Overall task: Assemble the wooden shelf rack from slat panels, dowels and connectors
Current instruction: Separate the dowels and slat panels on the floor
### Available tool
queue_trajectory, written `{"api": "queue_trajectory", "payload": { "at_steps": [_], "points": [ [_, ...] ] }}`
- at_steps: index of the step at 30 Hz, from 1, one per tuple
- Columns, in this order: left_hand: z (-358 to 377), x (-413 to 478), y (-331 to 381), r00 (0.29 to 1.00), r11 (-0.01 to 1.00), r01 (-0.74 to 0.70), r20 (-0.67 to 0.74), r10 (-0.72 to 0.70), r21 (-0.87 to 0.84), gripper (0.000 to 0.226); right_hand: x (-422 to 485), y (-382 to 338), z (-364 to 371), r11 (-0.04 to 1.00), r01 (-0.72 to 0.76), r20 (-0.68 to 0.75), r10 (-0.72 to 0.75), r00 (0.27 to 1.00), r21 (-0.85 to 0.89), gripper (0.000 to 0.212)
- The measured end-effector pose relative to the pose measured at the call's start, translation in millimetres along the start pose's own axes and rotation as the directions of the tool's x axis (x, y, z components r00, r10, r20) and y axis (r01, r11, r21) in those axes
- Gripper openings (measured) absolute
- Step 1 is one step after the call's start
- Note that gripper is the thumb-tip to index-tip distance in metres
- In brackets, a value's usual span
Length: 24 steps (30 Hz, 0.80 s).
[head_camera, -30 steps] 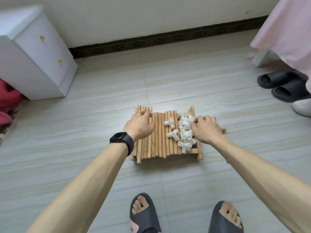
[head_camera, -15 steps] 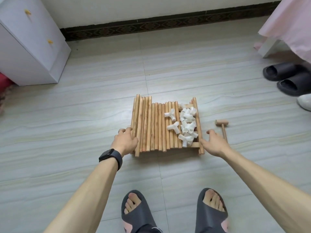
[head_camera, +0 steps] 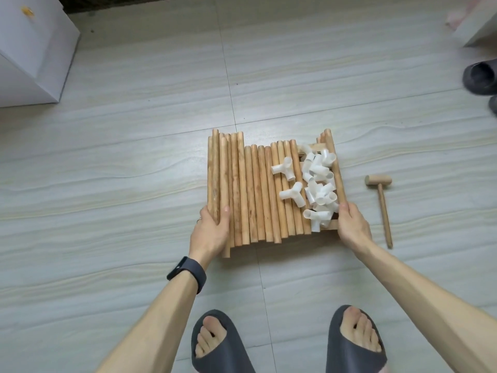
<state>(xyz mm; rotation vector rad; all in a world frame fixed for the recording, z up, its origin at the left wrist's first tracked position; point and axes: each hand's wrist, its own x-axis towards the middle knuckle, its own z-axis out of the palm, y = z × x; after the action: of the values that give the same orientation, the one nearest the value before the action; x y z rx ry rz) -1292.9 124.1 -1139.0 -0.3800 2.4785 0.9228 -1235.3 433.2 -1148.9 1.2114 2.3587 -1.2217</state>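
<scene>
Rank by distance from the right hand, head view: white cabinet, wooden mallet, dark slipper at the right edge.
From the right hand:
1. Wooden mallet, on the floor just to its right.
2. Dark slipper, far right edge.
3. White cabinet, top-left corner.

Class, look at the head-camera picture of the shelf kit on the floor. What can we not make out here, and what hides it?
Head view:
- Slat panels: covered by dowels and connectors; number unknowable.
- Connectors: heaped over one another; count unclear.
- Fingers of left hand and right hand: hidden beneath the stack's edges.
- White cabinet, dark slipper: cut off by frame edges.
</scene>
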Motion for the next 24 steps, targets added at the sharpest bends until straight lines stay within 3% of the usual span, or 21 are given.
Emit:
{"api": "queue_trajectory", "payload": {
  "at_steps": [12, 14, 15, 17, 19, 21, 24],
  "points": [
    [10.1, -29.2, -0.3, 1.0, 0.981, -0.009, -0.023, 0.014, 0.192, 0.079, -29.9, 30.3, -18.8, 0.996, -0.084, -0.109, 0.083, 0.991, -0.002, 0.041],
    [9.0, -29.1, 2.0, 1.0, 0.975, 0.001, -0.02, 0.004, 0.224, 0.078, -34.0, 27.1, -19.0, 0.998, 0.004, -0.243, -0.019, 0.97, -0.065, 0.046],
    [9.8, -29.6, 4.0, 1.0, 0.973, 0.004, -0.029, 0.003, 0.229, 0.079, -37.5, 21.6, -19.1, 0.984, 0.125, -0.292, -0.158, 0.943, -0.128, 0.051],
    [13.3, -32.8, 8.3, 0.995, 0.971, -0.039, -0.08, 0.059, 0.238, 0.079, -41.5, 5.5, -17.0, 0.851, 0.418, -0.245, -0.5, 0.831, -0.318, 0.059],
    [16.5, -35.7, 12.6, 0.969, 0.943, -0.15, -0.145, 0.2, 0.297, 0.078, -38.4, -14.5, -10.5, 0.642, 0.594, -0.054, -0.7, 0.712, -0.485, 0.061],
    [16.3, -33.1, 17.0, 0.937, 0.889, -0.231, -0.157, 0.313, 0.396, 0.08, -33.4, -34.9, -0.5, 0.44, 0.669, 0.147, -0.761, 0.632, -0.599, 0.063],
    [17.5, -26.2, 22.0, 0.933, 0.854, -0.25, -0.122, 0.338, 0.457, 0.08, -24.7, -56.0, 15.7, 0.211, 0.721, 0.385, -0.729, 0.566, -0.66, 0.072]
  ]
}}
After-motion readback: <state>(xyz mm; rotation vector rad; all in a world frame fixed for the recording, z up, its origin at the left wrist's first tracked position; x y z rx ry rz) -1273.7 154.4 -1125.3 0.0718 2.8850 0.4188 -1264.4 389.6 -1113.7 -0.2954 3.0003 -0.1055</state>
